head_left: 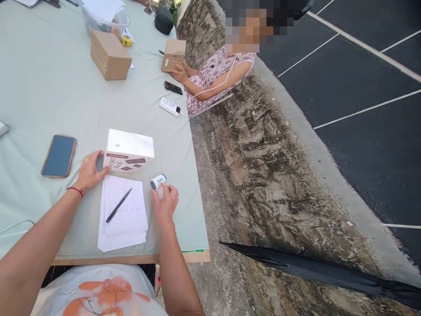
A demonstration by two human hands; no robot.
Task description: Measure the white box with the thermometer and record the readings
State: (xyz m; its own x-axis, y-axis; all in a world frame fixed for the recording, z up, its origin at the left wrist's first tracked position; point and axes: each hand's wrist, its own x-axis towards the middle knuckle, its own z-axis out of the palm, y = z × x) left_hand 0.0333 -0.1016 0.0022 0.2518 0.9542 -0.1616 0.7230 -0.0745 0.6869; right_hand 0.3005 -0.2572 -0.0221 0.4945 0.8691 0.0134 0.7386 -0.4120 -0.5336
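A white box with brown printing (130, 144) stands on the cloth-covered table in front of me. My left hand (89, 172) rests at its left side, fingers spread, thumb at the box's lower left corner. My right hand (166, 202) is closed round a small white handheld device with blue dots and a dark end (159, 180), just right of the box; its lower part is hidden in my fingers. Between my hands lies a stack of printed sheets (134, 224), with a black pen (119, 205) slanting across it.
A phone (59, 156) lies left of my left hand. Farther off are a brown carton (112, 59), a plastic tub (98, 19), a white gadget (169, 106) and a dark phone (173, 87). At the table's right edge a seated person (220, 79) holds another small carton (174, 52).
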